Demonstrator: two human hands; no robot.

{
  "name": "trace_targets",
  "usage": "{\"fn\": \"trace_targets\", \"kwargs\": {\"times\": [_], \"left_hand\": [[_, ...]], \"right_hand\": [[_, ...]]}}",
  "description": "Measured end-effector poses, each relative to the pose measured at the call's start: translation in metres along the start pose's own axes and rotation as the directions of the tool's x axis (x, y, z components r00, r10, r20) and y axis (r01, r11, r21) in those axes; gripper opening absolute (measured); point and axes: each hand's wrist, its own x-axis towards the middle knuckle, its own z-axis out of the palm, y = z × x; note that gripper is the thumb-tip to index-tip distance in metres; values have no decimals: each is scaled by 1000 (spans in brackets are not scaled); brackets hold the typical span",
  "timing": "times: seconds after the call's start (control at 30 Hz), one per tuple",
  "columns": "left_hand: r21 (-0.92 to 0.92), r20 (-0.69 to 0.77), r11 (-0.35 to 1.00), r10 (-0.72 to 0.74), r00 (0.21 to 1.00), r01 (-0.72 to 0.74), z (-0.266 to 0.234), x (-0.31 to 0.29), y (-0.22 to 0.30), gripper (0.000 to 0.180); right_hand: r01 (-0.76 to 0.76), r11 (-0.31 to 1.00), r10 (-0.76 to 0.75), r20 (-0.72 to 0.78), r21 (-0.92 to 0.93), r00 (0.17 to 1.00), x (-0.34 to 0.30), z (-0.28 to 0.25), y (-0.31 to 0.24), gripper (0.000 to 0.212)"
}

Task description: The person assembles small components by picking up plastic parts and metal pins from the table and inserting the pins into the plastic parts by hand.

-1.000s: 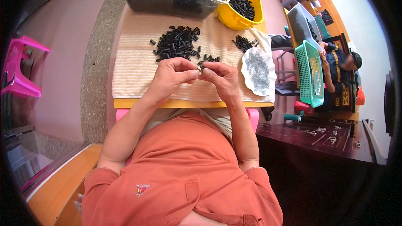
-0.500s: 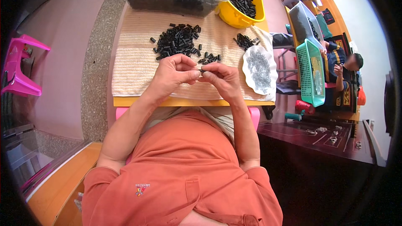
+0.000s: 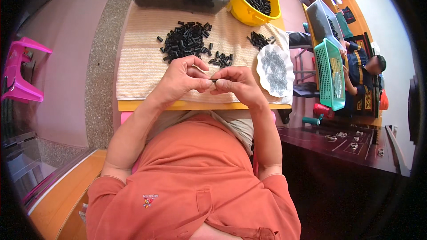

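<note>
My left hand (image 3: 184,80) and my right hand (image 3: 239,85) meet over the near part of the towel (image 3: 142,78). Between their pinched fingertips is a small black cylindrical piece (image 3: 214,80), mostly covered by the fingers. Just beyond my left hand lies a large pile of short black cylindrical pieces (image 3: 186,40). A smaller black cluster (image 3: 221,59) sits behind the fingertips, and another small heap (image 3: 259,40) is farther right. To the right of my right hand, a white scalloped dish (image 3: 263,78) holds many tiny silvery metal parts, too small to make out singly.
At the table's far side stand a clear plastic bin (image 3: 178,1) and a yellow basket (image 3: 247,14), both with black pieces. A pink stool (image 3: 22,73) is on the left. Rightward, a person (image 3: 358,64) sits by a green basket (image 3: 324,73) and a dark cabinet (image 3: 320,142).
My hands stay together, with the right fingers shifted slightly around the small piece. The view has moved a little. The co-worker's raised hand has come down toward the green basket.
</note>
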Motion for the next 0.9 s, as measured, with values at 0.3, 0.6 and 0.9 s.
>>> {"fn": "trace_targets", "kwargs": {"times": [0.3,0.6,0.9], "left_hand": [[75,-16,996,58,998,-57,-2,3,-5,24],[-47,-31,999,11,999,-12,2,3,-1,26],[-106,-103,994,24,994,-35,2,4,-8,23]], "right_hand": [[-74,991,81,-56,111,995,0,6,8,17],[297,945,-322,-221,-138,920,-3,27,33,20],[419,663,-621,-144,-620,770,-6,40,39,49]]}}
